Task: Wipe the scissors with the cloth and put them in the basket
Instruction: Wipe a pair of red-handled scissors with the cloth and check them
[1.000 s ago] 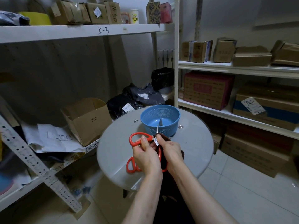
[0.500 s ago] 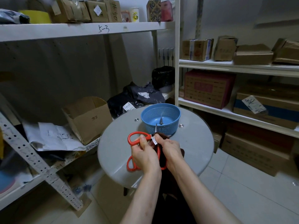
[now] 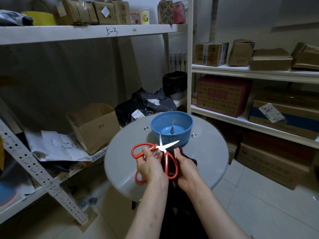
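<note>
Wiping is the step in hand. Just in front of the round blue plastic mesh basket [image 3: 186,133], the left hand [image 3: 150,167] grips the red-handled steel scissors [image 3: 162,148], their blades spread. The right hand [image 3: 187,171] clutches the dark maroon cloth [image 3: 192,161] beside them. Next, I judge, the cloth should slide along each blade, with fingers kept off the edges.

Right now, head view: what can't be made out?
- Dark cloth: mostly hidden behind the right hand and the red-handled scissors; its extent is unclear.
- Red loop on the round table: the left hand covers the rest, possibly a second pair.
- Dark pointed item in the blue basket: too small to identify.
</note>
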